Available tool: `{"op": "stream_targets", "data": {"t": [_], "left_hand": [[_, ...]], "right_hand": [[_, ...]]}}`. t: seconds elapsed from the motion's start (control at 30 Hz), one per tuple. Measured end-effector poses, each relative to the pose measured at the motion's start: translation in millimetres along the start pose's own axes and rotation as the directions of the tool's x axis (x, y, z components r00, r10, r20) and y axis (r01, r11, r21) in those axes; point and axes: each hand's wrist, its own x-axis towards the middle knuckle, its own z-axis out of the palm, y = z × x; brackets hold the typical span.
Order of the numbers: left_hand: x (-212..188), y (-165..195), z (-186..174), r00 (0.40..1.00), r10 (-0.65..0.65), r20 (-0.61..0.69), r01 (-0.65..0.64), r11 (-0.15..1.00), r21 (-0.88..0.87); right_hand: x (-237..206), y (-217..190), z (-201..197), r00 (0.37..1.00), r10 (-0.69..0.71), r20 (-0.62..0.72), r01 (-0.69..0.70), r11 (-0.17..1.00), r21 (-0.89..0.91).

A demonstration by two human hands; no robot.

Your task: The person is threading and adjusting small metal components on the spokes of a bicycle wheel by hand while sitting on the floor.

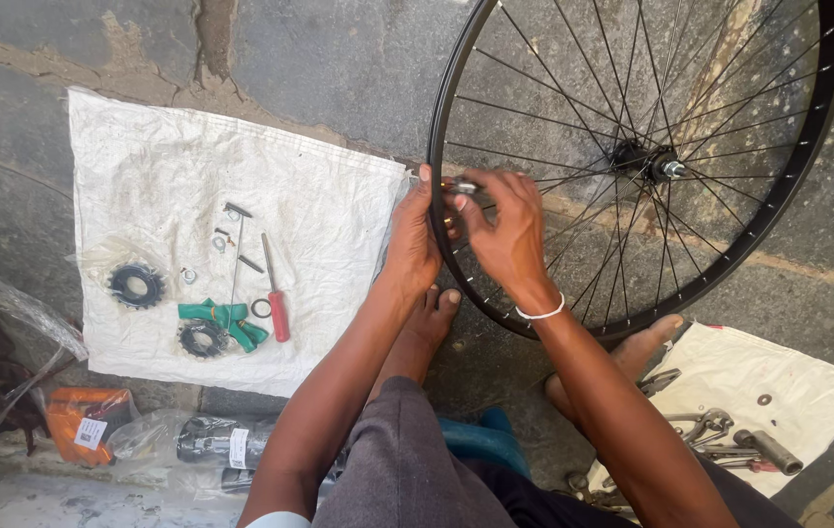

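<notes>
Both forearms reach forward from the bottom of the view and meet near the middle. The left hand is held upright, thumb side up, fingers curled away out of sight, so its grip cannot be judged. The right hand lies just beside it, back of the hand facing the camera, fingers bent and pinched together at the tips toward the left hand's thumb. The right wrist carries a thin white band. Both bare feet show below the hands.
</notes>
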Motion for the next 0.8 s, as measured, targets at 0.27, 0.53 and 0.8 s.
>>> {"op": "stream_targets", "data": {"t": [0.27,0.53,0.8], "left_hand": [[-4,-2,-3,1.000,0.028,-0.013,-0.028,1.000,-0.009],[3,-5,-13,0.998,0.057,0.031,-0.053,0.992,-0.116],[4,-4,-10,0.998,0.066,0.020,-0.063,0.990,-0.130]], "right_hand": [[11,7,-8,0.992,-0.028,0.127,-0.024,0.919,0.392],[19,1,-4,0.978,0.014,0.209,-0.086,0.938,0.337],[19,-1,-3,0.991,-0.003,0.136,0.009,0.999,-0.040]]}}
